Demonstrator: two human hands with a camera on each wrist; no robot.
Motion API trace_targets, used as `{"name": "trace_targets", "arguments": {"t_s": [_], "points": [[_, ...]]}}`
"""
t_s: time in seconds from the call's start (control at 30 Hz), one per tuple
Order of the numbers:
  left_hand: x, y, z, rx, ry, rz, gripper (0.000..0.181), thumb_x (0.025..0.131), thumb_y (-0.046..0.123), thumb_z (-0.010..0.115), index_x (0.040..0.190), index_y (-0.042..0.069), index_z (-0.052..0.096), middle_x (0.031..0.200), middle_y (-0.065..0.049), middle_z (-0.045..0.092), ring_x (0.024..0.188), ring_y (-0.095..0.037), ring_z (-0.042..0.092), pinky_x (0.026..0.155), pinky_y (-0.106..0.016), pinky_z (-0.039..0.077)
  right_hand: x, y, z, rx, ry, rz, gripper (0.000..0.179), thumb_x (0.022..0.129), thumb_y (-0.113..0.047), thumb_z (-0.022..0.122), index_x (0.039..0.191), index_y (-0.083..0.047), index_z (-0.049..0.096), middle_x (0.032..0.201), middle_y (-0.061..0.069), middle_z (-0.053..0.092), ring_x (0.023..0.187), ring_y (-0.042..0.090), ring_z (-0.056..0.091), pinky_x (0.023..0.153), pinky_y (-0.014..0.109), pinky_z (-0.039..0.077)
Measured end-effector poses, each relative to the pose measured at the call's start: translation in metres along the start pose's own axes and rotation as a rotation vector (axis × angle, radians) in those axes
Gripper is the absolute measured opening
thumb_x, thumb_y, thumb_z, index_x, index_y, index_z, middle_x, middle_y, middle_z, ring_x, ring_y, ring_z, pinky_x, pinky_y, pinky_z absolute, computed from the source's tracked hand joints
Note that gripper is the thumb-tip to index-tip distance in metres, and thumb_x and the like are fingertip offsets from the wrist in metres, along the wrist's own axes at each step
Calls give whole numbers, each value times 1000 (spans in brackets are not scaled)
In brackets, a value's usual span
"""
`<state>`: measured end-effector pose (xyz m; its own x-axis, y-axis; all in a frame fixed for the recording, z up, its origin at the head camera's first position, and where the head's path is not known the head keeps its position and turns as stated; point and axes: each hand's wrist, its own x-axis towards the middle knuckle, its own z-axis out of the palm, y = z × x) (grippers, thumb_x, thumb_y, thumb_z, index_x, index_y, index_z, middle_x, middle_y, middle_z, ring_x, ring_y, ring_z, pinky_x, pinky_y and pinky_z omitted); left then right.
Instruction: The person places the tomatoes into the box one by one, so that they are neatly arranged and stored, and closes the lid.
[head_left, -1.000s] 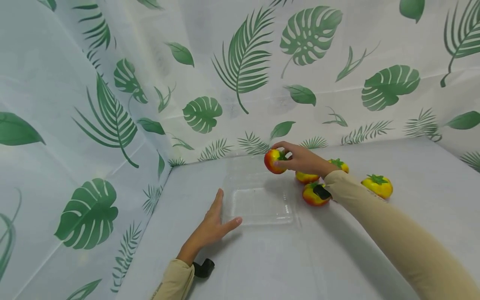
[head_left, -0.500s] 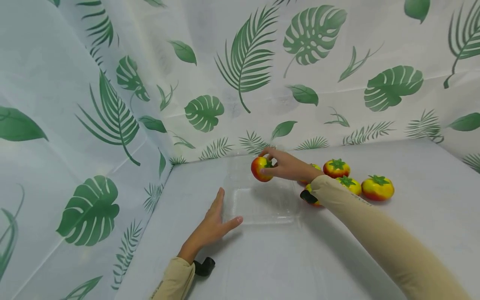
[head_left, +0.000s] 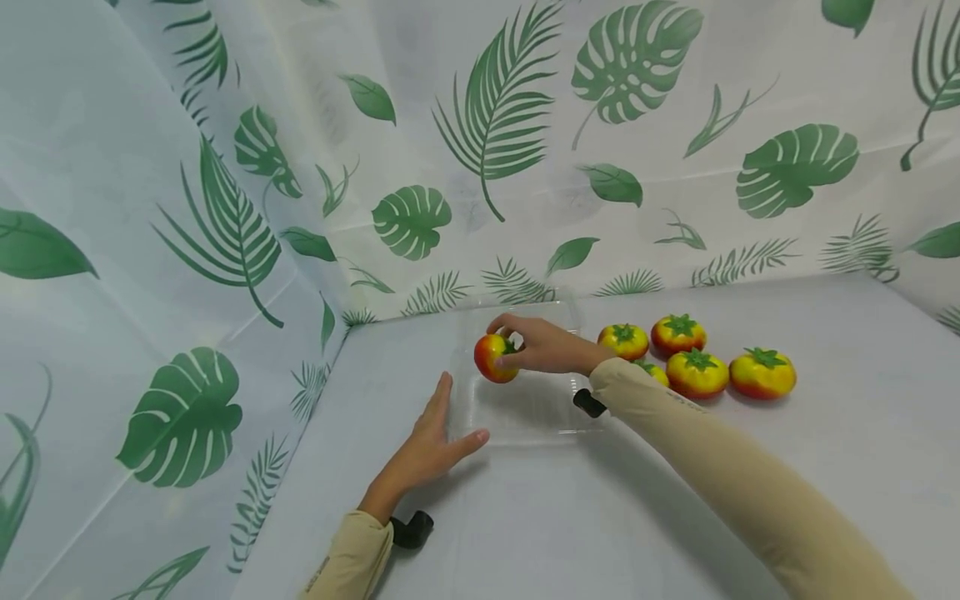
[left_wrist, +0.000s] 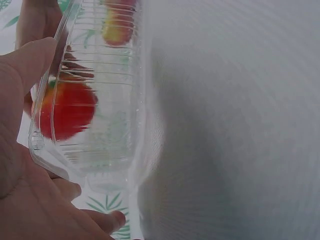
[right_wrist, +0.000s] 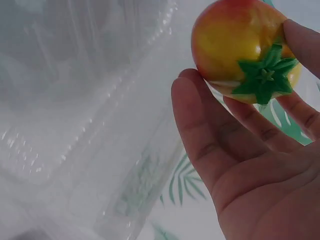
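the right hand (head_left: 546, 345) pinches a red-and-yellow fruit (head_left: 489, 356) above the clear tray (head_left: 498, 419), which lies near the counter's (head_left: 540, 517) back edge, toward the back left corner. the left hand (head_left: 427, 450) is spread at the tray's left side. the glossy fruit is probably light, firm and slightly slippery, best held round its widest part; the thin tray likely flexes, so take its rim.

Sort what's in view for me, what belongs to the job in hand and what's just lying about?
In the job:
held fruit
clear box
five other fruits, probably, being alike

Just around:
leaf-print sheet
white table
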<state>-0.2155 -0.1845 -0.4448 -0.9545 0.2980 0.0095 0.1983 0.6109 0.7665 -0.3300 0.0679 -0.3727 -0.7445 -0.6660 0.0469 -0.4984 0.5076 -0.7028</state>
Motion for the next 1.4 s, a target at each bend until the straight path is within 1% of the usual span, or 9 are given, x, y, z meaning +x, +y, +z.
{"name": "trace_targets", "arguments": {"t_s": [0.13, 0.3, 0.43, 0.57, 0.7, 0.83, 1.07, 1.3, 1.4], "points": [[1, -1, 0, -5, 2, -3, 114, 98, 55, 72, 172, 6, 1, 180, -7, -2, 164, -32, 4, 127, -65, 10, 8, 0, 8, -40, -33, -19, 48, 102, -23, 76, 143, -9, 57, 136, 17, 65, 119, 34, 65, 101, 45, 58], [2, 0, 0, 0, 6, -15, 113, 98, 52, 73, 173, 7, 1, 180, -8, -1, 164, -32, 5, 127, -64, 11, 15, 3, 16, -118, -36, 17, 49, 101, -27, 77, 143, -11, 58, 136, 18, 58, 125, 35, 59, 104, 49, 56], [2, 0, 0, 8, 5, -8, 112, 98, 51, 72, 172, 7, 1, 179, -8, -2, 164, -32, 4, 127, -64, 10, 20, 4, 20, -138, -36, 41, 49, 100, -28, 78, 143, -13, 60, 134, 18, 57, 125, 35, 58, 105, 50, 55], [2, -2, 0, 6, 6, 1, 112, 98, 52, 72, 173, 7, 1, 179, -9, -1, 164, -33, 5, 127, -66, 10, 24, 4, 24, -156, -9, 24, 37, 102, -20, 75, 136, -11, 65, 128, 14, 63, 120, 33, 60, 102, 44, 57], [2, -1, 0, 2, 5, 6, 113, 97, 54, 73, 172, 6, 2, 179, -10, 0, 164, -34, 6, 126, -66, 12, 27, 2, 25, -133, 4, 52, 29, 102, -14, 72, 131, -9, 67, 124, 14, 65, 111, 30, 63, 87, 34, 62], [2, 0, 0, 17, 1, 1, 113, 98, 53, 72, 172, 6, 1, 179, -9, -2, 164, -33, 5, 127, -65, 11, 27, 0, 26, -77, -40, 91, 38, 102, -16, 74, 138, -9, 64, 129, 16, 63, 104, 26, 66, 78, 31, 64], [2, 0, -2, 27, -1, 8, 115, 97, 58, 71, 172, 6, 0, 179, -10, -2, 164, -33, 5, 127, -64, 11, 24, -4, 26, -93, -109, 80, 47, 103, -17, 69, 149, -13, 62, 133, 17, 58, 103, 27, 64, 76, 32, 64], [1, 0, -1, 34, -9, -10, 115, 97, 56, 71, 172, 6, 0, 179, -10, -2, 164, -33, 5, 127, -63, 12, 25, -6, 28, -69, -143, 83, 49, 99, -16, 78, 144, -13, 60, 140, 18, 58, 106, 27, 64, 74, 32, 64], [1, 0, -1, 38, -8, -14, 114, 97, 57, 71, 173, 8, 0, 179, -8, -2, 164, -32, 5, 127, -62, 12, 27, -5, 30, -98, -134, 45, 49, 98, -16, 80, 142, -14, 60, 139, 16, 61, 110, 27, 64, 86, 37, 63]]}}
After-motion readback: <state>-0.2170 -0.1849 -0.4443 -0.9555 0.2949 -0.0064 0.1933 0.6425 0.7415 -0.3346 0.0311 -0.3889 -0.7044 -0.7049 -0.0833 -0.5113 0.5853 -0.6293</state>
